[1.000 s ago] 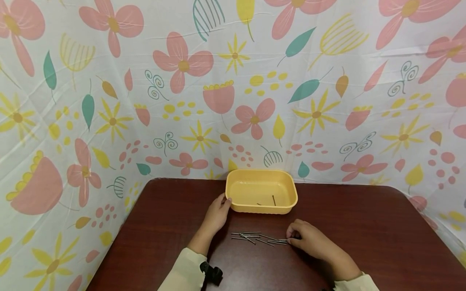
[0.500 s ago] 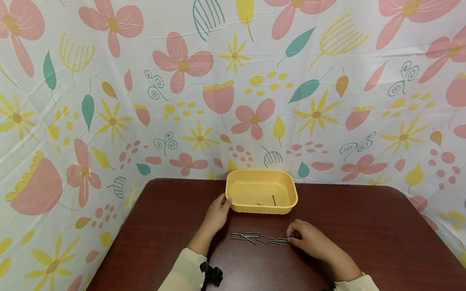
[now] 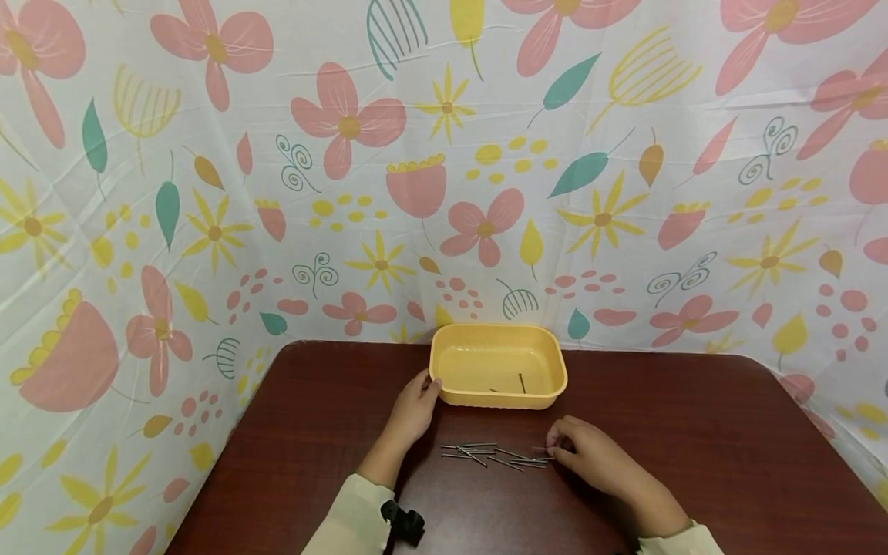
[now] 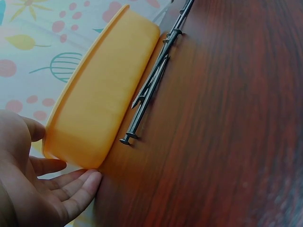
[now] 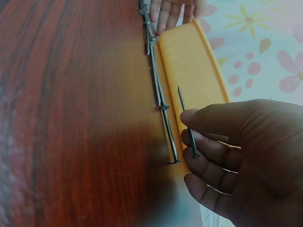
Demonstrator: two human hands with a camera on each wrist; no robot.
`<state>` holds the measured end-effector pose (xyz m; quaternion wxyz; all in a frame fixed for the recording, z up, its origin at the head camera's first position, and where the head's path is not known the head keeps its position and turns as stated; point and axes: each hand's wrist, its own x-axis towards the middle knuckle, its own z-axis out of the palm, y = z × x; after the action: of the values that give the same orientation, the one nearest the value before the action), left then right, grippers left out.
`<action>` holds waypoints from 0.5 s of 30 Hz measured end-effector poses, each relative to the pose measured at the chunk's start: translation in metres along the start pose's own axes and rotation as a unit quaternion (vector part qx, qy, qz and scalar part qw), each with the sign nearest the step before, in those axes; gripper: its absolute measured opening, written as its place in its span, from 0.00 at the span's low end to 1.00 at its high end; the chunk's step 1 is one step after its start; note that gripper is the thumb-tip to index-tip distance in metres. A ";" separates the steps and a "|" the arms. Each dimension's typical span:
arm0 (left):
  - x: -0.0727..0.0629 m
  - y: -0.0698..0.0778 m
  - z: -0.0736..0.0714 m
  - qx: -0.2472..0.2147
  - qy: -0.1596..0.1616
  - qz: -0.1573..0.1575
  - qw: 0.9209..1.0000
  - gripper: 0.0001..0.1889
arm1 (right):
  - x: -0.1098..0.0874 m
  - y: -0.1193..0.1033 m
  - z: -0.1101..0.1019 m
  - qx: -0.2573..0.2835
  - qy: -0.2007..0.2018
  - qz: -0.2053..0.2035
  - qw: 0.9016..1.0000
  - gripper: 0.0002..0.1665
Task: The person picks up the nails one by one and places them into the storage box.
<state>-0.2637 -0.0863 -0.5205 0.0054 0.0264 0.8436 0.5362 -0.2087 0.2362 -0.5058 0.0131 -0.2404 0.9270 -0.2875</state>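
My right hand (image 3: 593, 455) pinches one nail (image 5: 188, 123) between thumb and fingers. Its point faces away from the palm in the right wrist view. Just beside these fingertips, several other steel nails (image 3: 465, 451) lie in a loose, overlapping row on the table. My left hand (image 3: 415, 405) holds the front left corner of a yellow plastic basin (image 3: 499, 401), its fingers against the end wall and rim in the left wrist view (image 4: 52, 175). Inside the basin, a nail (image 3: 523, 383) leans near the front wall, and part of another dark piece shows beside it.
The dark red wooden table (image 3: 333, 385) meets a floral-print cloth (image 3: 486, 154) behind the basin and along the left. A black strap device (image 3: 404, 522) sits on the left wrist, over a pale sleeve (image 3: 354, 516).
My right fingers have lifted slightly, and a nail now shows between them, apart from the row. The left hand and the basin have stayed in place.
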 end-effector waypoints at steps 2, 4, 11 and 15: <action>0.000 0.000 0.000 0.001 0.000 -0.001 1.000 0.30 | 0.000 0.000 -0.001 0.001 0.009 0.000 1.000 0.07; 0.000 0.000 0.000 0.000 0.000 -0.002 1.000 0.30 | 0.001 -0.001 -0.001 0.001 0.017 -0.001 1.000 0.07; 0.000 -0.001 0.000 -0.002 -0.005 -0.004 1.000 0.31 | 0.003 -0.002 -0.002 -0.014 0.052 -0.006 0.999 0.09; 0.000 -0.001 0.000 0.000 -0.004 0.000 1.000 0.31 | 0.005 -0.005 -0.002 -0.021 0.091 -0.009 0.996 0.09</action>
<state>-0.2635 -0.0868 -0.5215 0.0087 0.0283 0.8436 0.5361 -0.2115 0.2314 -0.5015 -0.0784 -0.2217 0.9280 -0.2889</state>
